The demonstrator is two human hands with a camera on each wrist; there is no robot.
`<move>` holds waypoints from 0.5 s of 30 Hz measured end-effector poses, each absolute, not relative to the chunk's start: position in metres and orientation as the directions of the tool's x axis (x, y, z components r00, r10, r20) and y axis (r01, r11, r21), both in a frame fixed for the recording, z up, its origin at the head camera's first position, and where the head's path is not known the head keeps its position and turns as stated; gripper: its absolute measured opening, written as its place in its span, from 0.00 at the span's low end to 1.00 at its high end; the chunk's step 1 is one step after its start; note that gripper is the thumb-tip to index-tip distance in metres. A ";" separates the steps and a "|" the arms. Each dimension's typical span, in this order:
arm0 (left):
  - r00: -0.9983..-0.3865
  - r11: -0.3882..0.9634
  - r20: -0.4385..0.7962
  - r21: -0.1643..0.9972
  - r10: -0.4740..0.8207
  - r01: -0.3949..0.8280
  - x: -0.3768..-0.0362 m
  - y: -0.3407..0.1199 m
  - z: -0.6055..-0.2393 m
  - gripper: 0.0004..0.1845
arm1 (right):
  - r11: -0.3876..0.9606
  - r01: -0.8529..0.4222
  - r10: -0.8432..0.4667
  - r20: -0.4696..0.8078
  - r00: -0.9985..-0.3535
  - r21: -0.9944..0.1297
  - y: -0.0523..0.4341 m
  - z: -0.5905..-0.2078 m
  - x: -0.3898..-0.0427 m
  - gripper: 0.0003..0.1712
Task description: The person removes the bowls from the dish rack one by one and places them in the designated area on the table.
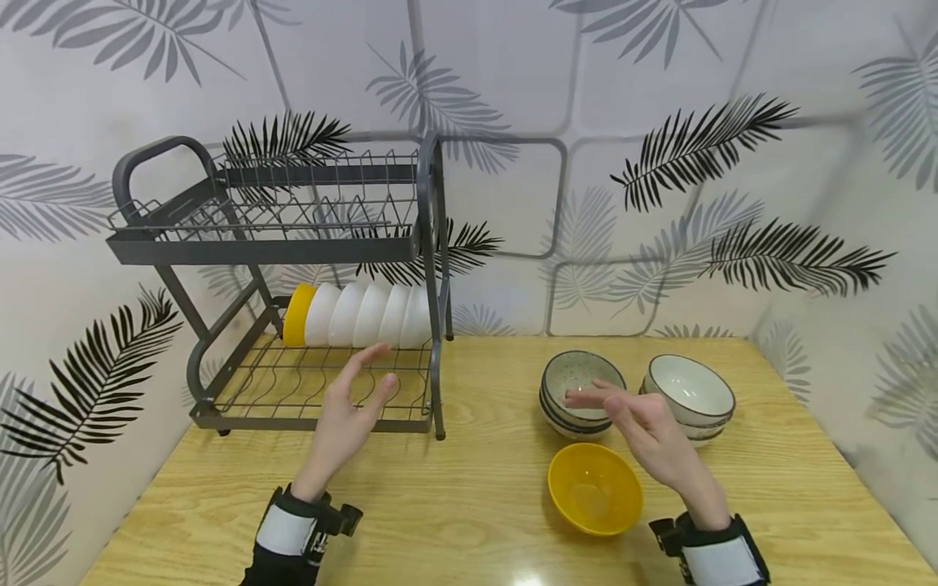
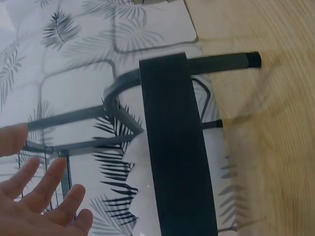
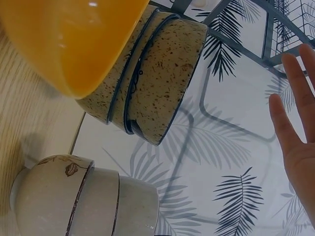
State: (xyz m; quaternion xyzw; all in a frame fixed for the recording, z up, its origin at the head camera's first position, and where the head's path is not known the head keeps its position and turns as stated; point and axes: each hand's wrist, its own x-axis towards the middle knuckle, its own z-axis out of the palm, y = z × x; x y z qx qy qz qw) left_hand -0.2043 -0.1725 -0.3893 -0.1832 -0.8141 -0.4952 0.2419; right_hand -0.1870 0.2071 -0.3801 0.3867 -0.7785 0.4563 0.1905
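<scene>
In the head view, my left hand (image 1: 348, 419) hovers in front of the dish rack's lower tier, thumb and fingers apart, holding nothing. On that tier (image 1: 315, 423) a yellow bowl (image 1: 296, 316) and several white bowls (image 1: 372, 316) stand on edge in a row. My right hand (image 1: 652, 431), also holding nothing, is above the table near a loose yellow bowl (image 1: 595, 490). Behind it are a stack of speckled bowls (image 1: 579, 382) and a stack of white dark-rimmed bowls (image 1: 692, 389), partly hidden by the hand. Spread fingers (image 3: 295, 118) show in the right wrist view.
The two-tier dark metal dish rack (image 1: 264, 251) stands at the back left, with bare wires on its upper tier. A leaf-patterned wall covering (image 1: 506, 203) rises behind the wooden table (image 1: 440, 505).
</scene>
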 end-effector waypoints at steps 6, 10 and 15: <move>-0.833 0.407 0.553 0.766 -0.024 0.497 -0.219 -0.199 -0.377 0.23 | 0.240 -0.818 -0.400 0.715 -0.573 -0.522 0.206 -0.379 -0.186 0.21; -0.848 0.405 0.523 0.795 -0.081 0.451 -0.229 -0.216 -0.362 0.23 | 0.240 -0.811 -0.393 0.711 -0.583 -0.533 0.207 -0.378 -0.186 0.21; -0.830 0.403 0.523 0.814 -0.195 0.418 -0.244 -0.232 -0.350 0.24 | 0.236 -0.816 -0.380 0.723 -0.577 -0.527 0.207 -0.379 -0.186 0.21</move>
